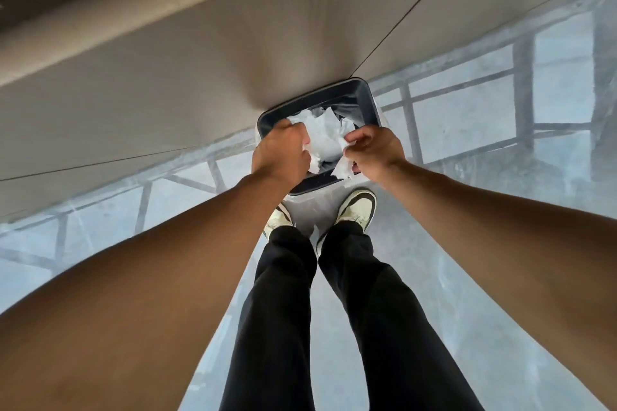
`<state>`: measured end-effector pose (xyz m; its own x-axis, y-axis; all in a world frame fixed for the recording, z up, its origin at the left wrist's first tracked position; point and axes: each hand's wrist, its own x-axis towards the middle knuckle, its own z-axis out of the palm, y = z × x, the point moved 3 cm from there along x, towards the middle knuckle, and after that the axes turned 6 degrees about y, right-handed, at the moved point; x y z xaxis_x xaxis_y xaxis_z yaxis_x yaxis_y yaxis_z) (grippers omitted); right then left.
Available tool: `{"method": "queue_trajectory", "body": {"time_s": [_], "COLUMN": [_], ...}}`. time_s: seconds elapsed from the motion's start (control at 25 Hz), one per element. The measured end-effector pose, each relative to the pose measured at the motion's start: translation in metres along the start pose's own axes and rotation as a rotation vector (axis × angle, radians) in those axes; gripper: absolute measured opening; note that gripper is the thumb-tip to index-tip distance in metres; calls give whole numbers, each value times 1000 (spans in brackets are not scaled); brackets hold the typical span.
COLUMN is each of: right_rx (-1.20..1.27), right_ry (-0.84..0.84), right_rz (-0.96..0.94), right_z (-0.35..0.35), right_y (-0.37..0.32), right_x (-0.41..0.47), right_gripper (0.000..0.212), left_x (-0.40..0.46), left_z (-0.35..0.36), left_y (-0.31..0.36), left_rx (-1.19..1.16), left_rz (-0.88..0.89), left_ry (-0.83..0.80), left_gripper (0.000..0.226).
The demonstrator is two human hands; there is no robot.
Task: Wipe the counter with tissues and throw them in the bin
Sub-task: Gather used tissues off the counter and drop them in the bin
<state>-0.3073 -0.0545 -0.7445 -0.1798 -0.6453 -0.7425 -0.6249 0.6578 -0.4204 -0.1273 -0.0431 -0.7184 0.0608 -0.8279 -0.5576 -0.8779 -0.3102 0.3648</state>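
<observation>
A dark rectangular bin (pixel 365 100) stands on the floor against the cabinet front, with crumpled white tissues (pixel 322 138) piled inside it. My left hand (pixel 280 153) is over the bin's left side, fingers curled around a bit of white tissue. My right hand (pixel 374 152) is over the bin's right side and pinches a white tissue piece (pixel 344 168) between thumb and fingers. Both hands hover just above the bin's opening. The counter top is out of view.
A beige cabinet front (pixel 167 93) rises behind the bin. The floor (pixel 467 103) is glossy grey and mirrors a window frame. My legs in black trousers and my two pale shoes (pixel 355 208) stand right before the bin.
</observation>
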Motion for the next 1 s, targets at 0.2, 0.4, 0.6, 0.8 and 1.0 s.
{"method": "queue_trajectory", "body": {"time_s": [0.2,0.4,0.6,0.8,1.0], "right_rx": [-56,-167,-154,-201,-214], "right_ry": [-12,-18,-32,-23,23], "right_rz": [-11,-44,-37,-57,-90], "right_z": [14,12,0,-23,-61], "right_y": [-2,-2,-6,-21,-52], "right_x": [15,13,-1,-36,-90], "right_gripper": [27,40,36,34,33], "left_x": [10,0,-17,-48,-96], "left_z": [11,13,-2,-36,-87], "left_y": [-2,-6,-5,-1,20], "left_rx": [-10,1,8,32,0], "left_rz": [10,17,26,8,4], "left_ry": [-54,-77,-63,-59,-1], "left_gripper": [30,39,36,33,30]}}
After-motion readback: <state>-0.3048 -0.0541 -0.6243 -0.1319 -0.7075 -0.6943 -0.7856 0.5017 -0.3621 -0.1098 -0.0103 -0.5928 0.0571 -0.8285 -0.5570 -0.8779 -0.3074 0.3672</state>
